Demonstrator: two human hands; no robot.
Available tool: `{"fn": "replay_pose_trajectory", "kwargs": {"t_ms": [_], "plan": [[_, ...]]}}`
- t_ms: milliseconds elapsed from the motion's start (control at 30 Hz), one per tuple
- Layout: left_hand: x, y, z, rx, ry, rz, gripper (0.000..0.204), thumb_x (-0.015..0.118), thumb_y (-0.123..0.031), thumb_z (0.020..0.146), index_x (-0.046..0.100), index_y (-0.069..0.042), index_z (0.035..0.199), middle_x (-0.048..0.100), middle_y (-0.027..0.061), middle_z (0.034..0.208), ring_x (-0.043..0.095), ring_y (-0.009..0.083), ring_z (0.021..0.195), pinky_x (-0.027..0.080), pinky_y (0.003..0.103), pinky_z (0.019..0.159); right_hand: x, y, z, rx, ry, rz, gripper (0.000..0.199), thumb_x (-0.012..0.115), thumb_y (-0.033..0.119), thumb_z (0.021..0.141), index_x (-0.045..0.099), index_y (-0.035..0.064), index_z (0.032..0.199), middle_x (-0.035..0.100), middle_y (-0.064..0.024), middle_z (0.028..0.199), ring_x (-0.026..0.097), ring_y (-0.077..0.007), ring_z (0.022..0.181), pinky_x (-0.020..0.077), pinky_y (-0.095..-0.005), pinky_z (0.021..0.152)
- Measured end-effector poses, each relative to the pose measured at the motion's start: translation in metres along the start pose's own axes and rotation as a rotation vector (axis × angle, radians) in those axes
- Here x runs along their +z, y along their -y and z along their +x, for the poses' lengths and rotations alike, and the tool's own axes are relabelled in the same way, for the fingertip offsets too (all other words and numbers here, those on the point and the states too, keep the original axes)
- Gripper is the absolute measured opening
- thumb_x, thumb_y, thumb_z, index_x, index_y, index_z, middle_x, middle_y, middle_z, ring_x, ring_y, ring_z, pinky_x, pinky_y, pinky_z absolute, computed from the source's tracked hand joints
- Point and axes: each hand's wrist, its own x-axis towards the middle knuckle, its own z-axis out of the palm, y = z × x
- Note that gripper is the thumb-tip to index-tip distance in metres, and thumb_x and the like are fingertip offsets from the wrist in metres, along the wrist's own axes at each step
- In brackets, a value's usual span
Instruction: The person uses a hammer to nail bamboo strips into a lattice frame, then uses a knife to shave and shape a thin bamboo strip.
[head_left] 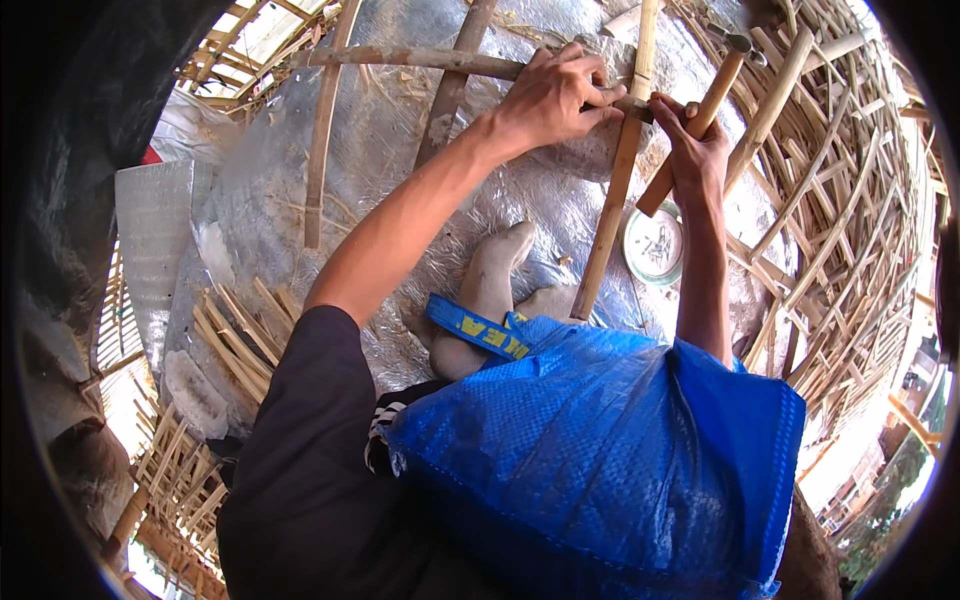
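Note:
My left hand point(560, 95) is closed around a long brown wooden stick point(420, 58), near the end where it crosses a pale bamboo strip point(618, 190). A hammer point(715, 95) rests in my right hand point(695, 145), its head up and its handle slanting down past the palm. The thumb and fingertips of that hand come together at the stick's end beside the strip; anything small between them is too tiny to make out. Under the crossing lies a grey stone block point(585, 150). Just below my right hand stands a round pale bowl point(654, 245) with small nail-like pieces inside.
A blue woven plastic sheet or bag point(600, 450) covers my lap. A bare foot point(490, 275) rests on the silvery ground sheet point(270, 215). Split bamboo sticks point(235, 340) lie at left. Woven bamboo lattice point(850, 200) fills the right side. More wooden bars point(322, 150) lie ahead.

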Motion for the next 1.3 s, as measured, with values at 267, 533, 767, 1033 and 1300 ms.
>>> {"fn": "replay_pose_trajectory", "kwargs": {"t_ms": [267,533,767,1033,1300], "plan": [[-0.052,-0.001,-0.028,-0.422,-0.274,0.095,0.050,0.070,-0.057,0.085,0.073,-0.019,0.117,0.049,0.0141,0.140,0.041,0.0292,0.134,0.016,0.066,0.110,0.006,0.017,-0.023,-0.056,-0.032,-0.253,0.022,0.076,0.010,0.089,0.055,0.0025,0.089,0.074,-0.0146,0.102,0.069,-0.0160,0.098,0.0534,-0.0274,0.084],[-0.131,0.077,-0.089,-1.341,-0.079,0.378,0.094,0.048,-0.077,0.088,0.054,0.007,0.129,0.058,0.0249,0.124,0.053,0.0368,0.122,0.036,0.048,0.108,0.012,0.012,-0.019,-0.060,-0.043,-0.234,0.028,0.079,0.016,0.087,0.054,0.0046,0.089,0.074,-0.0093,0.096,0.066,-0.0098,0.085,0.0503,-0.0245,0.073],[-0.089,0.043,-0.096,-1.395,-0.077,-0.820,0.074,0.054,-0.072,0.090,0.064,-0.002,0.110,0.069,0.0090,0.081,0.064,0.0161,0.062,0.050,0.031,0.062,0.006,0.003,-0.015,-0.053,-0.034,-0.191,0.027,0.078,0.014,0.088,0.053,0.0045,0.089,0.074,-0.0102,0.096,0.066,-0.0092,0.083,0.0500,-0.0236,0.071],[-0.083,0.026,-0.085,-1.307,-0.151,-0.843,0.046,0.073,-0.043,0.091,0.063,-0.002,0.110,0.052,-0.0003,0.065,0.045,0.0057,0.050,0.035,0.022,0.041,0.004,-0.002,-0.017,-0.092,-0.062,-0.203,0.025,0.079,0.014,0.087,0.056,0.0032,0.087,0.074,-0.0094,0.097,0.067,-0.0108,0.086,0.0521,-0.0246,0.074],[-0.082,0.017,-0.084,-1.293,-0.201,-0.735,0.041,0.072,-0.044,0.092,0.065,-0.004,0.101,0.051,-0.0011,0.066,0.043,0.0051,0.050,0.032,0.022,0.041,0.007,0.000,-0.016,-0.155,-0.068,-0.232,0.023,0.078,0.013,0.088,0.057,0.0024,0.086,0.074,-0.0098,0.096,0.068,-0.0113,0.087,0.0535,-0.0261,0.076]]}}
